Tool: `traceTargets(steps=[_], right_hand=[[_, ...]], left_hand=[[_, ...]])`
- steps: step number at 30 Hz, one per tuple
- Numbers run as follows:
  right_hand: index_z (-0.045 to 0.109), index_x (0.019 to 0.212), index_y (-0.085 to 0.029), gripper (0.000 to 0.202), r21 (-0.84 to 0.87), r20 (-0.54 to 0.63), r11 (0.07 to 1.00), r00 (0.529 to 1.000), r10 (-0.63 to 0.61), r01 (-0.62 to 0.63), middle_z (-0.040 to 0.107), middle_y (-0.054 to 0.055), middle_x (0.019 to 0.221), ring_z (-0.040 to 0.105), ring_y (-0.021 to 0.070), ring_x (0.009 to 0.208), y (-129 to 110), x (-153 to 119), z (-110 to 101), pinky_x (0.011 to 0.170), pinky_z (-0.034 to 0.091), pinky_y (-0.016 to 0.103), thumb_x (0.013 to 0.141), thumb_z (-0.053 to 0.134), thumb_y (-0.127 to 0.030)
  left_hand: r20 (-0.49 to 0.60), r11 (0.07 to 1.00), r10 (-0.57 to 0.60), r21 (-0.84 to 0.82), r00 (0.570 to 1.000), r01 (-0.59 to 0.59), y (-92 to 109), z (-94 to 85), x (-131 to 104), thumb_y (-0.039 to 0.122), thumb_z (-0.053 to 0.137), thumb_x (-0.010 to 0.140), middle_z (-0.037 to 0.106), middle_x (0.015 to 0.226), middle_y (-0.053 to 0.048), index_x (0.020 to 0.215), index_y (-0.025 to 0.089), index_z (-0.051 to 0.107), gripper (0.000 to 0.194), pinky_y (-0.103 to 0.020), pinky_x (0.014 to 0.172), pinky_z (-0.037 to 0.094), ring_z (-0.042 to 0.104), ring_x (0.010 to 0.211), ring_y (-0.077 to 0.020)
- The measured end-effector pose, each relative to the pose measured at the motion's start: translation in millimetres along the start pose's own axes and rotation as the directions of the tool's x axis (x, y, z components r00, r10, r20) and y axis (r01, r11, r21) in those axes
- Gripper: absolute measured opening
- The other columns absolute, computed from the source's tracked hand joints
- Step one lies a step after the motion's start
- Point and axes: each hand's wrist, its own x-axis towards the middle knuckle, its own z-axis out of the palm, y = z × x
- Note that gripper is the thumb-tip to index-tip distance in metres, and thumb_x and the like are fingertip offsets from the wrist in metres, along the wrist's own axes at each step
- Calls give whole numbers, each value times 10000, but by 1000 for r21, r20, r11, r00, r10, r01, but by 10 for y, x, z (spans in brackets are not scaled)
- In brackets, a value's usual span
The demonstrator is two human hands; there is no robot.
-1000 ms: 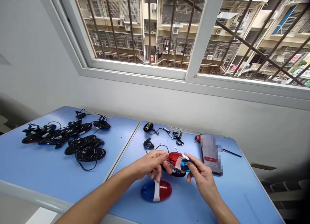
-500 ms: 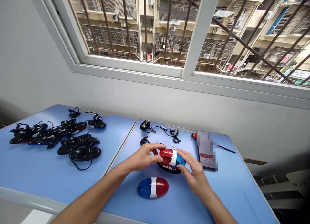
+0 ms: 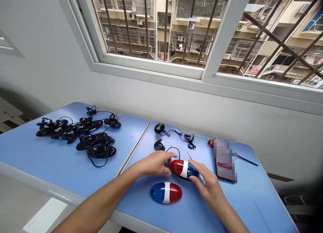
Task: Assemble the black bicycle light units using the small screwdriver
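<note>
An oval light with a red, white and blue cover (image 3: 185, 168) sits on the blue table, its black base showing beneath. My right hand (image 3: 205, 177) grips its blue end between thumb and fingers. Beside the red end is my left hand (image 3: 158, 164), thumb and fingers apart, holding nothing. A second red, white and blue cover (image 3: 166, 193) lies nearer the table's front edge. Part of a screwdriver (image 3: 202, 178) shows beside my right fingers.
Several black lights with cables (image 3: 93, 140) lie on the left table (image 3: 25, 155). Behind my hands are black clamps (image 3: 190, 141), a round black part (image 3: 159, 127) and wires. A phone (image 3: 224, 165) stands at right, near a black stick (image 3: 247, 160).
The cover now sits lower and flush on the black base. My left hand has let go of the red end and opened. The camera view has turned left.
</note>
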Motion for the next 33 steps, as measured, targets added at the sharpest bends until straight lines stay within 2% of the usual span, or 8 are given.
traceTargets(steps=[6, 11, 14, 18, 23, 27, 29, 33], right_hand=[[621, 1285, -286, 403, 26, 38, 999, 999, 18, -19, 661, 74, 1268, 611, 264, 1183, -6, 8, 10, 976, 535, 458, 886, 616, -226], [638, 1256, -301, 397, 105, 103, 982, 984, 145, -156, 657, 59, 1275, 585, 260, 1218, -66, 5, -30, 1038, 480, 472, 866, 646, -228], [600, 1306, -299, 513, 154, 161, 951, 957, 242, -267, 629, 55, 1314, 576, 255, 1214, -97, -7, -62, 1028, 482, 447, 813, 691, -192], [500, 1407, -287, 707, 183, 213, 891, 902, 376, -414, 611, 67, 1325, 631, 244, 1085, -123, -26, -83, 893, 547, 391, 749, 707, -133], [560, 1357, -244, 647, 216, 187, 874, 897, 400, -435, 636, 80, 1283, 634, 239, 1040, -147, -25, -30, 864, 535, 370, 739, 698, -106], [618, 1282, -233, 567, 294, 137, 863, 912, 386, -410, 676, 72, 1167, 646, 212, 951, -151, -24, 48, 772, 546, 322, 734, 706, -115], [635, 1254, -225, 541, 325, 118, 857, 916, 383, -400, 681, 68, 1131, 643, 212, 953, -152, -30, 88, 764, 546, 314, 730, 706, -112], [667, 1187, -254, 495, 407, 79, 842, 932, 355, -355, 684, 46, 1102, 639, 208, 963, -162, -44, 151, 754, 547, 300, 721, 688, -89]], left_hand=[[-1, 993, 65, -98, 998, -65, 2, 35, 1, 329, 734, 735, 703, 927, -41, 1208, 222, 648, 492, -272, 720, 431, 617, 881, -252], [-29, 980, 100, -169, 995, -103, 52, 115, -2, 358, 637, 831, 698, 983, -27, 1225, 250, 632, 408, -262, 727, 418, 607, 848, -215], [9, 976, 85, -202, 996, -81, 55, 132, 0, 332, 595, 858, 690, 961, -15, 1207, 246, 635, 362, -261, 713, 417, 600, 809, -196], [73, 980, 50, -197, 996, -35, 40, 107, -2, 356, 591, 868, 678, 1003, -33, 1198, 223, 623, 357, -274, 739, 439, 601, 861, -210], [67, 994, 84, -78, 994, -79, 21, 118, -26, 369, 578, 886, 638, 1077, -60, 1206, 234, 621, 350, -328, 847, 453, 579, 940, -233], [72, 995, 90, -43, 993, -87, -7, 167, -52, 318, 549, 908, 601, 1212, -74, 1414, 277, 451, 516, -385, 955, 424, 550, 1042, -244], [84, 995, 86, -49, 993, -82, -3, 177, -56, 330, 538, 923, 601, 1209, -77, 1452, 282, 400, 549, -380, 939, 439, 560, 999, -230], [105, 995, 91, -54, 990, -85, 50, 175, -41, 435, 558, 926, 618, 1123, -63, 1397, 287, 479, 500, -340, 855, 470, 568, 882, -204]])
